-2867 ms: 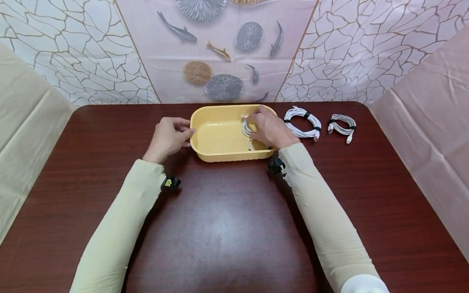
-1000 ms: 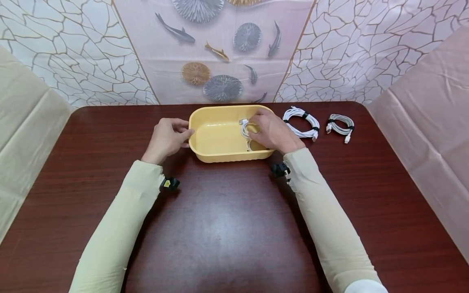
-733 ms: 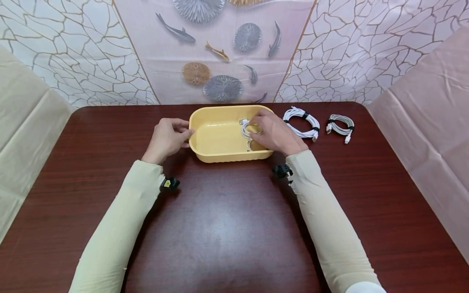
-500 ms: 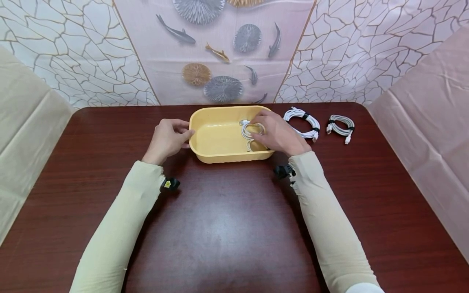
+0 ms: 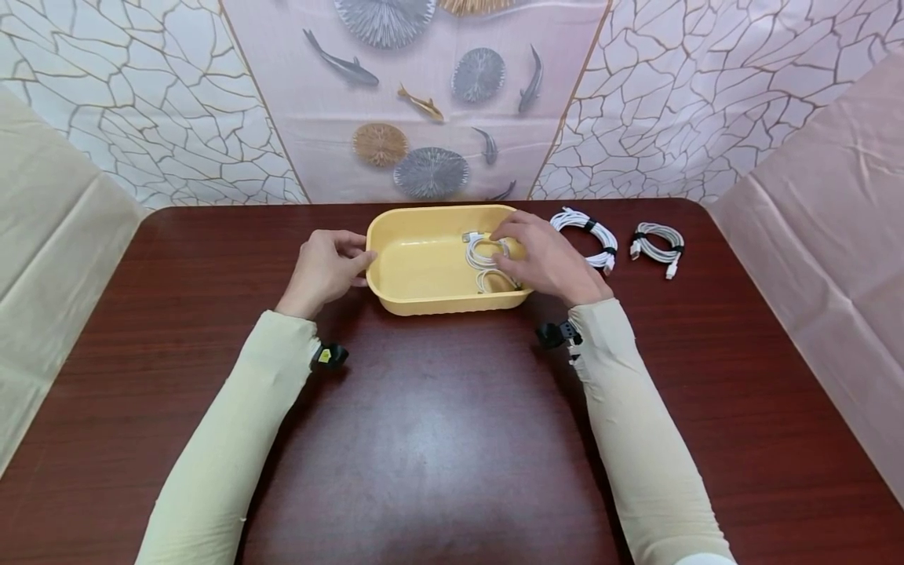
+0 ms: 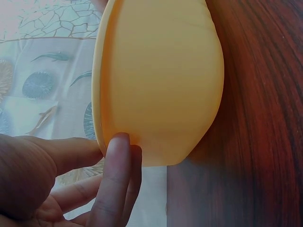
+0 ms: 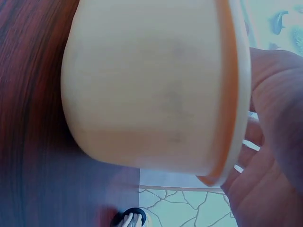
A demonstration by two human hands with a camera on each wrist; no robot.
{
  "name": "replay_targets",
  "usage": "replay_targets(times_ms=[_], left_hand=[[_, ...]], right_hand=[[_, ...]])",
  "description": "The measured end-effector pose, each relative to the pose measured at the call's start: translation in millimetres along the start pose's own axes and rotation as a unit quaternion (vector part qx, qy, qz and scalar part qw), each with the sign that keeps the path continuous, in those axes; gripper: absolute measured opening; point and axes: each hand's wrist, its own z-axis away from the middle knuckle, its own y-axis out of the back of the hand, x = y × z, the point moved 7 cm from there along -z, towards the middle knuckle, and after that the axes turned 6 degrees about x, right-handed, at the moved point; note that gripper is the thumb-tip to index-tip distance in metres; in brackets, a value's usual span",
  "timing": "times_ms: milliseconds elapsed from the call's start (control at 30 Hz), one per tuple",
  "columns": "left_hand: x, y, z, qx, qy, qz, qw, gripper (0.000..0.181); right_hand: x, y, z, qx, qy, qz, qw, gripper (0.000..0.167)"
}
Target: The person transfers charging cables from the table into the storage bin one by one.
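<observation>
A yellow oblong plastic tub stands near the table's back edge. My left hand pinches its left rim between thumb and fingers; the left wrist view shows the thumb and fingers on either side of the wall. Over the tub's right end hovers my right hand, its thumb and fingers parted and apparently nothing held. Beneath it, at the right of the tub, lies a coiled white charging cable with a USB plug. A second thin coil lies nearer the front wall, partly hidden.
Right of the tub, a large coiled white cable with black ties lies on the dark wooden table. A smaller grey-white coiled cable lies further right. Patterned cloth hangs behind the table.
My right hand's fingers have let go of the coiled cable in the tub, and the hand has drawn back to the right. The left hand stays on the tub's rim.
</observation>
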Motion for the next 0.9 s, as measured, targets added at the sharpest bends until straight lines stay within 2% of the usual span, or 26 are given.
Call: replay_targets(times_ms=[167, 433, 633, 900], left_hand=[[0.1, 0.2, -0.4, -0.002, -0.001, 0.0, 1.0, 0.035], [-0.3, -1.5, -0.3, -0.009, 0.005, 0.001, 0.9999, 0.036], [0.0, -2.2, 0.3, -0.005, 0.005, -0.006, 1.0, 0.036], [-0.4, 0.0, 1.1, -0.003, 0.008, -0.013, 0.9999, 0.037]], right_hand=[[1, 7, 3.5, 0.012, -0.003, -0.007, 0.9999, 0.03], [7, 17, 8.6, 0.024, -0.03, -0.005, 0.9992, 0.034], [12, 24, 11.7, 0.046, -0.023, 0.002, 0.9987, 0.033], [21, 31, 13.0, 0.049, -0.046, 0.006, 0.9977, 0.033]])
